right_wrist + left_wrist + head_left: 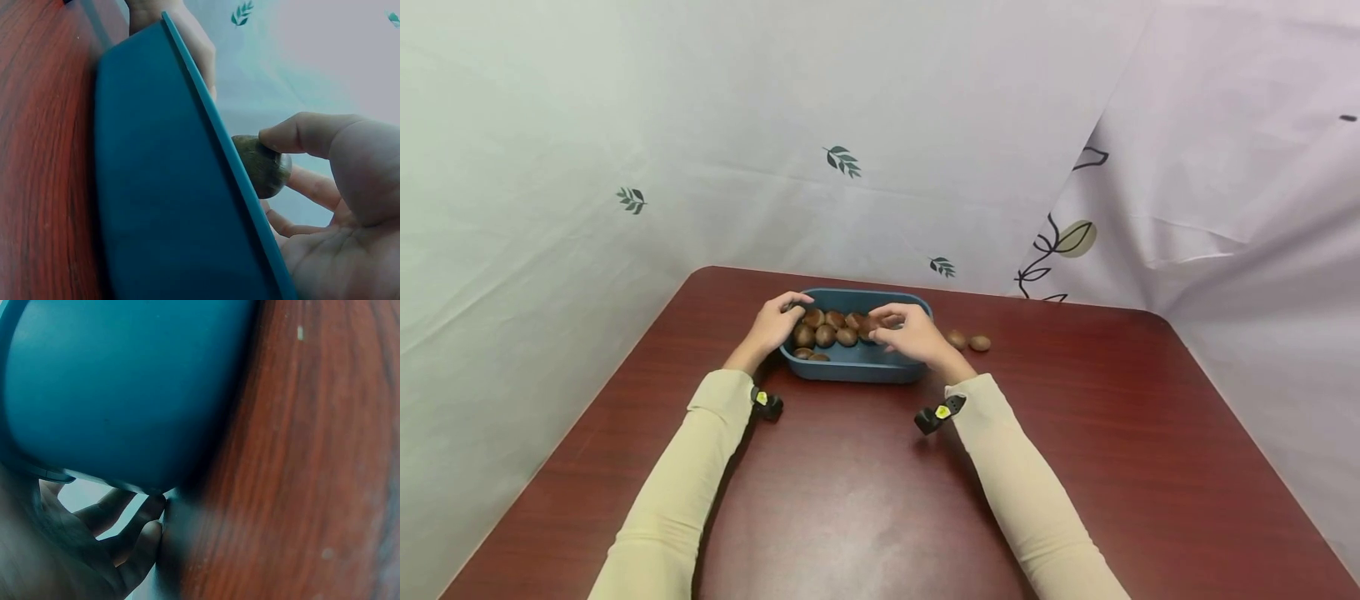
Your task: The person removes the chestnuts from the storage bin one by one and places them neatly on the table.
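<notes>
A blue oblong plastic tub (pixel 859 372) stands toward the back of the table, with several brown chestnuts (pixel 825 336) gathered in its left and middle part. My left hand (pixel 771 323) holds the tub's left end; in the left wrist view its fingers (pixel 140 547) lie along the outside of the wall. Over the tub's right half, my right hand (pixel 913 333) pinches one chestnut (pixel 256 165) between thumb and fingers. In the right wrist view that chestnut shows just past the rim, its lower part overlapped by the tub's wall.
Two loose chestnuts (pixel 980 342) lie on the red-brown wooden table (pixel 1075 417), right of the tub. A pale cloth with leaf prints (pixel 842 161) hangs behind the table and along its sides. Each wrist wears a black strap with a small camera (pixel 931 419).
</notes>
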Available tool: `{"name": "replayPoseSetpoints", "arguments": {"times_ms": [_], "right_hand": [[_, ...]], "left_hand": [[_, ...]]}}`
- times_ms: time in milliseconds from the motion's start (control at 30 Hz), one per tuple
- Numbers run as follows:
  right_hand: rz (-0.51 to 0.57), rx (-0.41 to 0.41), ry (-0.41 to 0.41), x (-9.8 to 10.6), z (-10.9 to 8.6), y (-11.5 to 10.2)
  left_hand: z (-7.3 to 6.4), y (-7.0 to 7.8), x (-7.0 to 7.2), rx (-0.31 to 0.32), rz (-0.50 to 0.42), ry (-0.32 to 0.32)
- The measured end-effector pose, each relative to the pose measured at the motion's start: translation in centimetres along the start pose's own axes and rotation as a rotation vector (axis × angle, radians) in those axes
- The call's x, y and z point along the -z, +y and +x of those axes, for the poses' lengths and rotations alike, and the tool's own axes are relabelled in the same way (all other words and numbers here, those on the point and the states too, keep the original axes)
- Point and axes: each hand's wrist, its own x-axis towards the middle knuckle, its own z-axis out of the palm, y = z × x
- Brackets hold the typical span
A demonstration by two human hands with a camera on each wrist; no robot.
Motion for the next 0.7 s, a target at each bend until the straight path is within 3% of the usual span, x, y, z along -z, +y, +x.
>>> {"name": "replayPoseSetpoints", "arguments": {"times_ms": [200, 700], "right_hand": [[-0.019, 0.040, 0.029, 1.2, -0.6, 0.1], [-0.010, 0.004, 0.130, 4.8, -2.5, 1.1]], "left_hand": [[0.0, 0.0, 0.0, -0.001, -0.004, 0.005], [-0.1, 0.1, 0.0, -0.002, -0.008, 0.008]]}}
